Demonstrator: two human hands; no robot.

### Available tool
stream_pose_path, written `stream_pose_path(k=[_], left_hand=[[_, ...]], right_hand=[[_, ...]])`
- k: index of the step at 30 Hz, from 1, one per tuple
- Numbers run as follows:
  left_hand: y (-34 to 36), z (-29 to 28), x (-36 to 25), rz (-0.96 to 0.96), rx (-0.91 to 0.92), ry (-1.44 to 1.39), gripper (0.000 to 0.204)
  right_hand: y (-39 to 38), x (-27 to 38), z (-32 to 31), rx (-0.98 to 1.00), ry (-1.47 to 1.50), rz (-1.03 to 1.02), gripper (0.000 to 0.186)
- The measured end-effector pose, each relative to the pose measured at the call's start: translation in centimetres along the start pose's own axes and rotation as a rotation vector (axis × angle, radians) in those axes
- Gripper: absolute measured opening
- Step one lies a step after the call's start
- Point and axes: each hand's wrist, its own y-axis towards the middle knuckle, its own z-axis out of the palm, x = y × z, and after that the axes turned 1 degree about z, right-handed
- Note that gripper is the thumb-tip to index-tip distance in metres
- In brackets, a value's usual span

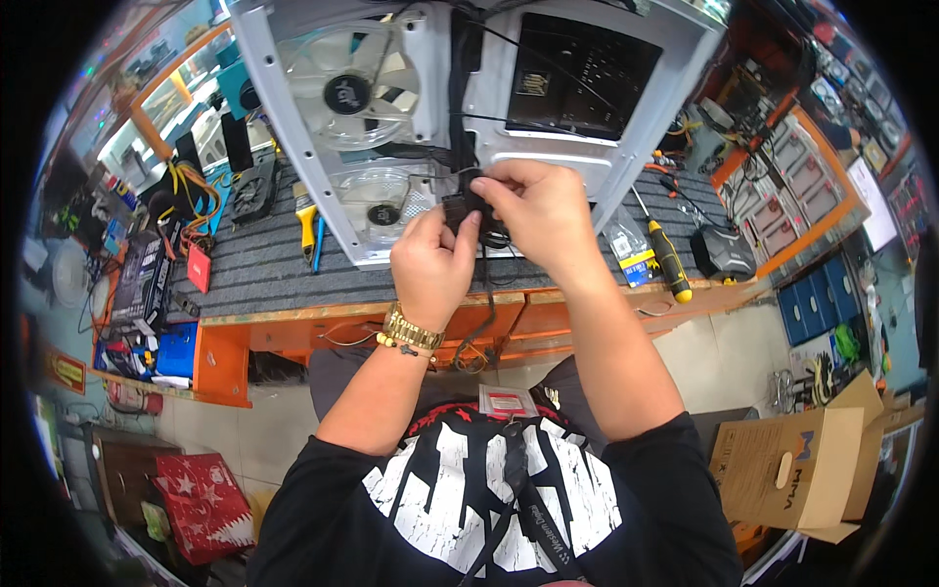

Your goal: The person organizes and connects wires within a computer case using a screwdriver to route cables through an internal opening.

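Note:
A white computer case (641,147) stands open on the bench in front of me, with two clear fans on its left part and a black power supply (577,83) at the upper right. A bundle of black cables (466,117) runs down its middle. My left hand (433,264), below a gold watch (415,331), is closed with thumb and fingers around a black cable connector (455,209). From the right, my right hand (543,210) pinches the black cables just above it. The exact spot between the right fingertips is partly hidden. Loose cable ends (477,342) hang over the bench edge.
Right of the case lie a yellow-black screwdriver (669,259), a small plastic packet (636,259) and red-handled pliers (667,181). To its left are a yellow brush (306,220) and a graphics card (255,189). An open cardboard box (782,470) sits at the lower right.

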Motion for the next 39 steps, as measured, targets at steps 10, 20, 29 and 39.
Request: stream_pose_path(k=[10,20,29,39], left_hand=[[0.1,0.2,1.0,0.066,-0.066,0.064,0.045],[0.2,0.2,0.7,0.066,-0.078,0.061,0.049],[0.1,-0.2,0.7,0.052,-0.051,0.033,0.051],[-0.1,-0.1,1.1,0.043,-0.030,0.004,0.050]], right_hand=[[-6.1,-2.4,-1.3,-0.339,0.093,-0.437,0.014],[-0.9,-16.4,-11.2,-0.246,-0.537,0.161,0.024],[2.1,-20.4,-11.2,-0.026,-0.582,0.382,0.026],[2.0,-22.4,-12.7,-0.135,-0.251,0.534,0.020]])
